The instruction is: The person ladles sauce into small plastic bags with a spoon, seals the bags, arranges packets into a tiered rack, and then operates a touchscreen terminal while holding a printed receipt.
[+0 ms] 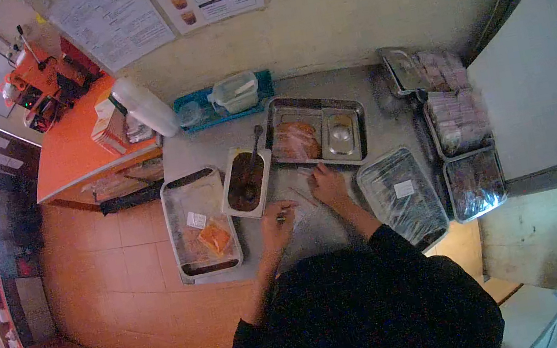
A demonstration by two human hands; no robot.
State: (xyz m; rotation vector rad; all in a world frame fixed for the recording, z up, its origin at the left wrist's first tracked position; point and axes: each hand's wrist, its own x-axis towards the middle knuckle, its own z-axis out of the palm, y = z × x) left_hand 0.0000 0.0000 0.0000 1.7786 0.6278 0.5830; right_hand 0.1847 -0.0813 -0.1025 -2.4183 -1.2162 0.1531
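My left hand (278,223) is over the steel table, its fingers closed in a pinch; what they hold is too small to make out. My right hand (326,184) is a little farther forward, fingers bent and drawn together at the front edge of a steel tray (356,115). Between the hands lies a piece of clear plastic (305,212), faint against the metal. Just beyond my left hand stands a rectangular container of dark brown sauce (246,183) with a ladle (256,140) in it. The steel tray holds wrapped orange-brown food (297,142) and a small lidded steel pan (340,135).
On the left is a tray (170,226) with an orange packet (215,238). A film-covered tray (402,200) lies right of my right hand. Stacked packets (458,114) fill trays at the far right. A blue tray (269,86) with plastic tubs (235,93) sits by the wall.
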